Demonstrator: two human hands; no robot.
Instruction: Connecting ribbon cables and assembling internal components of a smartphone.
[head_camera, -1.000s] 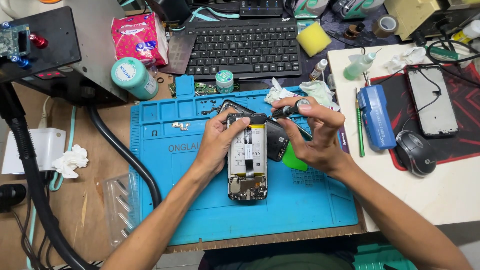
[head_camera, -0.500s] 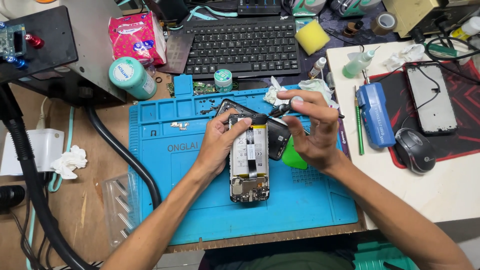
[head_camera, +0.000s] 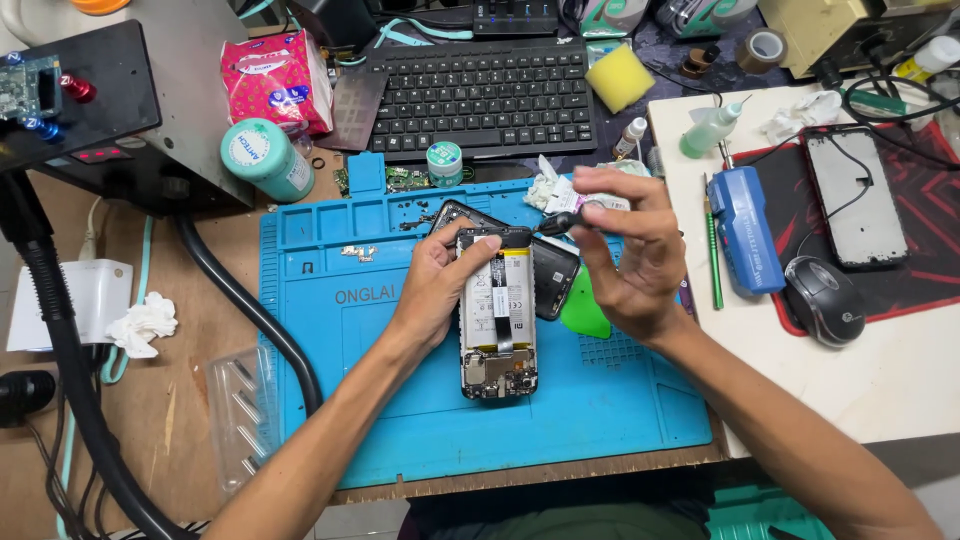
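An opened phone (head_camera: 498, 318) with its white battery and circuit boards exposed lies on the blue work mat (head_camera: 420, 420). My left hand (head_camera: 440, 285) grips the phone's left edge, thumb across its top. My right hand (head_camera: 630, 255) pinches a small black-handled screwdriver (head_camera: 557, 222), its tip at the phone's top right corner. A black back cover (head_camera: 552, 275) lies under the phone's upper right, and a green plastic pick (head_camera: 585, 315) rests beside it.
A black keyboard (head_camera: 480, 95) sits behind the mat, with a yellow sponge (head_camera: 620, 75), pink tissue pack (head_camera: 275, 85) and teal jar (head_camera: 262, 158). At right lie a blue electric screwdriver (head_camera: 742, 228), black mouse (head_camera: 825, 300) and a phone frame (head_camera: 857, 195) on a red pad. A black hose (head_camera: 240, 300) crosses left.
My right hand has lifted slightly and turned while working the screwdriver at the phone's top. The left hand keeps its grip on the phone, which has stayed in place.
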